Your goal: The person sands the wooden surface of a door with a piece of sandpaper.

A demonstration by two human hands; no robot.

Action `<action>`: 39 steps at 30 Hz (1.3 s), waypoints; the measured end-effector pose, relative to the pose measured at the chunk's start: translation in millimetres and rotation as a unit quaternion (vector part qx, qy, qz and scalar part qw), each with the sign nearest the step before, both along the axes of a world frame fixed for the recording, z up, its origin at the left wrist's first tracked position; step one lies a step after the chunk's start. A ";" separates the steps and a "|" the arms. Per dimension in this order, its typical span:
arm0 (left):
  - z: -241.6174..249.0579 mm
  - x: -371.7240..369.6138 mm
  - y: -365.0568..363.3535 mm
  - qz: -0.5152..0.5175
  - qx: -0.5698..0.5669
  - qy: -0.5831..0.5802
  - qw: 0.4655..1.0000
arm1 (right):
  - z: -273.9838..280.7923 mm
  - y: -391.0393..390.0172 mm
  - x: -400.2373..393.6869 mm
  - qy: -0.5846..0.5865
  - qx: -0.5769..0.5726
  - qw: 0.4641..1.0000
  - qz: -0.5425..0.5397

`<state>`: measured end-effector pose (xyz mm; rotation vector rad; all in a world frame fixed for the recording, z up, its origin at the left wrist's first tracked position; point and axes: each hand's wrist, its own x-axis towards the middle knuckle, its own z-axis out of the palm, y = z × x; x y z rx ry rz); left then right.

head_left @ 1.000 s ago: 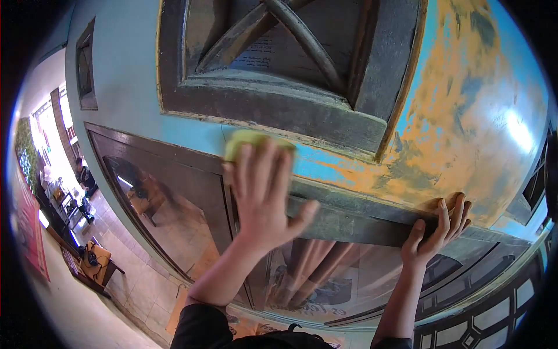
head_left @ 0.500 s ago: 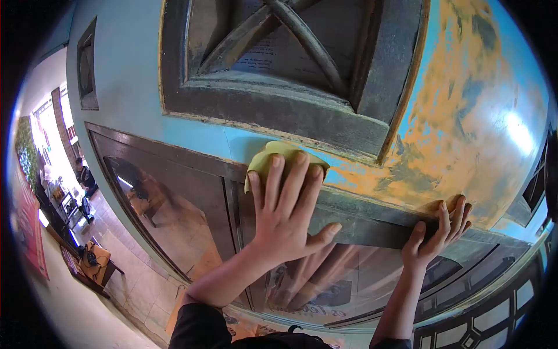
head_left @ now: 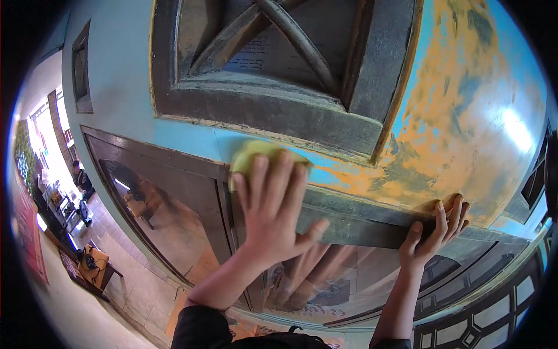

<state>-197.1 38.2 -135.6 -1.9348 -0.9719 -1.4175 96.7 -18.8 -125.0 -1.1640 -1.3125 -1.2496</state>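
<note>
My left hand (head_left: pixel 270 215) presses a folded yellow sheet of sandpaper (head_left: pixel 247 157) flat against the wall with outstretched fingers, thumb held away. The sandpaper lies on the narrow blue strip (head_left: pixel 195 136) between the upper dark wooden window frame (head_left: pixel 279 113) and the lower frame. Farther right, my right hand (head_left: pixel 433 232) rests with its fingers extended on the top rail of the lower wooden frame (head_left: pixel 360 218), near the orange-patched wall (head_left: pixel 447 139). Nothing shows in that hand. Left fingers are slightly blurred.
Glass panes (head_left: pixel 331 279) with curtains behind them lie below my hands. On the left, a tiled floor (head_left: pixel 136 279) runs past a small table (head_left: pixel 96 267) towards a person (head_left: pixel 82 179) near a bright doorway. A dark lattice (head_left: pixel 488 317) stands at lower right.
My left hand and the sandpaper have slid left along the blue strip. My right hand stays on the rail; the whole view has shifted slightly.
</note>
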 end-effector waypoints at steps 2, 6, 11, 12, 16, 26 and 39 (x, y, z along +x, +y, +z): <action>-1.3 -1.6 7.9 0.003 0.028 -0.028 0.999 | -0.2 -0.5 0.9 -0.003 0.000 1.000 -0.002; 11.0 -18.2 12.5 -0.025 0.010 -0.086 0.996 | -0.3 0.5 0.9 -0.006 0.003 1.000 0.000; 1.3 -13.5 16.5 -0.013 0.014 -0.103 0.994 | -0.6 -0.1 2.1 -0.008 0.002 1.000 -0.002; 4.9 -21.3 21.4 -0.007 0.015 -0.151 0.988 | -0.9 1.2 2.9 -0.009 0.005 1.000 -0.002; -8.7 -2.2 3.0 -0.022 0.010 -0.022 0.999 | -0.5 0.8 1.9 -0.008 0.001 1.000 -0.010; -14.6 2.1 6.0 -0.034 0.027 -0.039 0.998 | 6.5 1.8 -34.5 -0.060 -0.016 0.998 -0.013; -0.8 1.9 2.1 -0.019 -0.002 0.002 1.000 | -2.2 5.9 -40.1 -0.074 -0.044 0.996 -0.023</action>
